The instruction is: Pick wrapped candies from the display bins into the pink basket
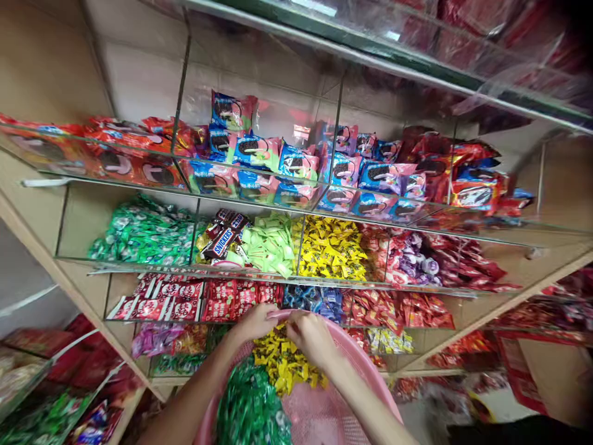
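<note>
A pink plastic basket (359, 346) with a mesh bottom stands low in front of the shelves. Inside it lie a heap of green-wrapped candies (252, 405) and, beyond them, a pile of yellow-wrapped candies (291, 364). My left hand (256, 321) is closed at the basket's far rim, fingers pointing right. Close beside it, my right hand (309, 337) is curled into a fist over the same rim, above the yellow candies. Its fingertips are turned down and hidden, so what they hold does not show.
Glass-fronted shelves rise ahead, with green candies (148, 232), Snickers bars (225, 238), pale green packets (271, 244) and yellow candies (331, 247). Blue-and-pink cookie packs (257, 151) fill the shelf above. Overhead runs a glass shelf edge (370, 55). An open cardboard box (551, 377) is at right.
</note>
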Demonstrator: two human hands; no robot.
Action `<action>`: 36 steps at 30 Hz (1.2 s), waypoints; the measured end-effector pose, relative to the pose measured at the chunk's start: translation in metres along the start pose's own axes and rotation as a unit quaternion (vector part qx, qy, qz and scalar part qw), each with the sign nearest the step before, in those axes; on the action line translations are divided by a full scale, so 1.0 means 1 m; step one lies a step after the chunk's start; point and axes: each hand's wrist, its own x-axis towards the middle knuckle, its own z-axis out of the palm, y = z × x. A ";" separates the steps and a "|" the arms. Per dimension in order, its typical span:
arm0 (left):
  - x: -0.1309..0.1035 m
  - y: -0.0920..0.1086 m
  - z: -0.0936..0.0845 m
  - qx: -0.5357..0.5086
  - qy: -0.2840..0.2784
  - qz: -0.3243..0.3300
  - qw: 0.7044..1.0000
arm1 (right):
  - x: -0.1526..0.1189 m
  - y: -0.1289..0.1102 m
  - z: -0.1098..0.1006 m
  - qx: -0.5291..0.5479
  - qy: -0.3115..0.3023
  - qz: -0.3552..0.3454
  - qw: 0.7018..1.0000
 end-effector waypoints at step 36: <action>-0.003 0.016 -0.004 0.054 0.022 -0.018 0.998 | 0.015 0.005 -0.061 0.056 0.191 -0.031 0.980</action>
